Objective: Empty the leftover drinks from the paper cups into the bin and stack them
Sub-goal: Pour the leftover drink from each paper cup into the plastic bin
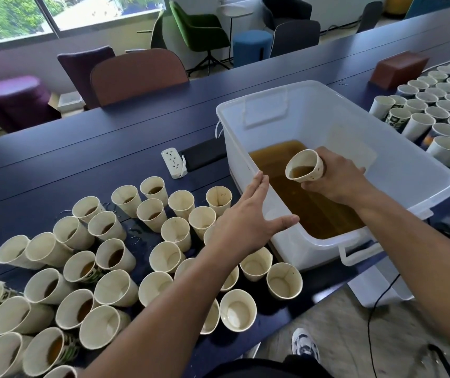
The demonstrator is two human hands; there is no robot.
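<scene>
My right hand (335, 178) grips a paper cup (304, 166) tilted on its side over the white plastic bin (423, 170), with brown drink still inside it. The bin holds a pool of brown liquid (308, 203). My left hand (245, 216) hovers flat, fingers straight, over the bin's near-left rim and holds nothing. Several paper cups (114, 255) with brown leftovers stand on the dark blue table (81, 159) to the left of the bin.
More paper cups (436, 110) stand in rows at the right, beyond the bin. A white power strip (174, 162) lies left of the bin, and a brown box (398, 68) sits further back. Chairs line the table's far side. My shoe (304, 347) shows below.
</scene>
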